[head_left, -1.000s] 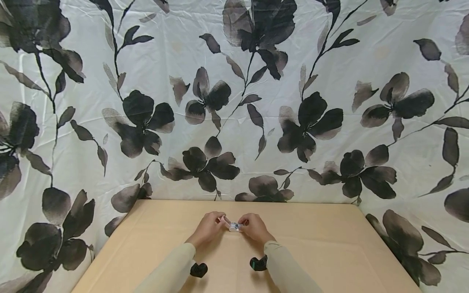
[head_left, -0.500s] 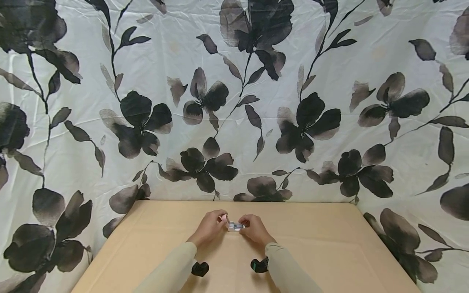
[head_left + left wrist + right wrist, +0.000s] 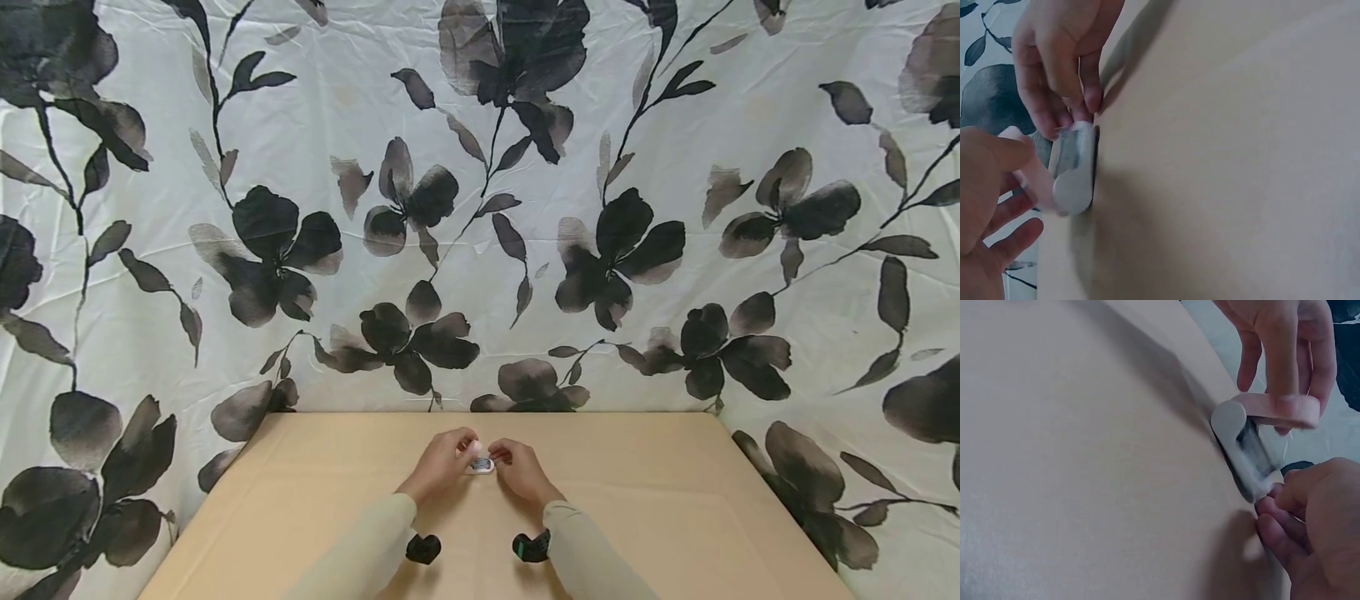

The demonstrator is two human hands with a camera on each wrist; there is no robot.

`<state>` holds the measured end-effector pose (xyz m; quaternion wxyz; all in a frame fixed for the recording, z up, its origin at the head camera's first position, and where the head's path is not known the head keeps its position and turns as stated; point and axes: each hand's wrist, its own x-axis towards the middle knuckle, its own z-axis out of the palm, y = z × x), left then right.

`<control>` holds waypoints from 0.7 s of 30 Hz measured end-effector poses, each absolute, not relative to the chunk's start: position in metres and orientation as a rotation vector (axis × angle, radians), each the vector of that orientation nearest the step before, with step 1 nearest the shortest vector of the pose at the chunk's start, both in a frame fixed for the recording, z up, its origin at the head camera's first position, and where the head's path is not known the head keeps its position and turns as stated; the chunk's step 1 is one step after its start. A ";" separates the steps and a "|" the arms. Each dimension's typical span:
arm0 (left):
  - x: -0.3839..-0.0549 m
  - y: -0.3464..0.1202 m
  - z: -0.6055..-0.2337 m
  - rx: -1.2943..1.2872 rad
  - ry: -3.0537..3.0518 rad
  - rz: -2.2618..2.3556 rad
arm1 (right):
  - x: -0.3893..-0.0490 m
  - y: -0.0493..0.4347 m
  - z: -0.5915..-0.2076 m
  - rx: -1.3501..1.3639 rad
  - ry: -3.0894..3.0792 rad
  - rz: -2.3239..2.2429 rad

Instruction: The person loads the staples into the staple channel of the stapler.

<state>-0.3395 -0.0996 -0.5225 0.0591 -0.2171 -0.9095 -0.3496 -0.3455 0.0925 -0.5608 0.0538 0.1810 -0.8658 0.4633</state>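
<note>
A small hinged device sits between both hands over the table. It has a white body with a rounded end, a see-through or grey middle, and a pink flap standing raised from the rounded end. My left hand pinches the pink flap between thumb and fingers. With its fingertips my right hand holds the far narrow end of the white body. In the right wrist view the body looks tilted and slightly blurred. The device's exact kind cannot be told, and fingers cover parts of it.
A tan table spreads under both hands. Behind it hangs a white curtain with dark flower prints, reaching the table's far edge. Each sleeve ends beside a black wrist camera.
My left hand has moved right, closer to the right hand, carrying the pink flap over the white body. My right hand stays almost in place. The head view has turned slightly to the right.
</note>
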 end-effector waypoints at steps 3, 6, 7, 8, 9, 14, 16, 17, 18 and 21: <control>-0.339 -0.093 -0.525 -0.677 -2.760 -1.000 | -0.345 0.093 -0.564 0.521 -2.596 1.391; -0.337 -0.089 -0.525 -0.673 -2.757 -0.978 | -0.345 0.094 -0.565 0.502 -2.560 1.408; -0.336 -0.088 -0.525 -0.672 -2.753 -0.973 | -0.344 0.095 -0.564 0.492 -2.555 1.419; -0.336 -0.087 -0.524 -0.667 -2.754 -0.968 | -0.344 0.095 -0.564 0.491 -2.549 1.423; -0.336 -0.086 -0.524 -0.664 -2.754 -0.967 | -0.344 0.096 -0.563 0.489 -2.548 1.424; -0.336 -0.084 -0.525 -0.671 -2.751 -0.943 | -0.343 0.099 -0.560 0.450 -2.561 1.446; -0.337 -0.084 -0.526 -0.673 -2.747 -0.941 | -0.342 0.098 -0.558 0.439 -2.564 1.449; -0.337 -0.084 -0.526 -0.673 -2.750 -0.939 | -0.342 0.098 -0.557 0.436 -2.564 1.450; -0.337 -0.084 -0.526 -0.668 -2.756 -0.941 | -0.342 0.097 -0.556 0.427 -2.573 1.447; -0.337 -0.084 -0.525 -0.658 -2.772 -0.951 | -0.341 0.096 -0.553 0.418 -2.605 1.406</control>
